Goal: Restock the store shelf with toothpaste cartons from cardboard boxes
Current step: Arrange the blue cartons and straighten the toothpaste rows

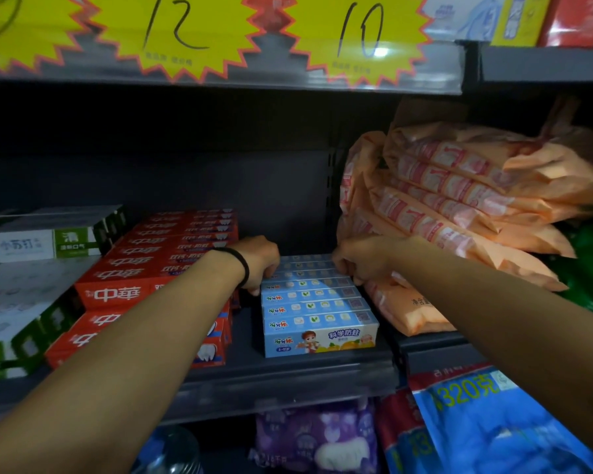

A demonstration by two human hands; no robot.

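Item: row of blue cartons (pixel 317 304), on edge along the shelf (pixel 288 374), front to back. I judge them light, stiff card, glossy and liable to slide; best taken by the short ends. My left hand (pixel 259 263) and right hand (pixel 356 260) curl over the rearmost cartons, one at each end, pinching them. Left: red cartons (pixel 158 268), a narrow gap. Right: orange packs (pixel 459 213) crowding close. Behind: dark open room.

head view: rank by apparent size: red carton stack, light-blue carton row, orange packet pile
1. orange packet pile, clearly the largest.
2. red carton stack, partly hidden by the left forearm.
3. light-blue carton row, smallest.

The packets sit at a similar depth, so nearness hardly skews this.
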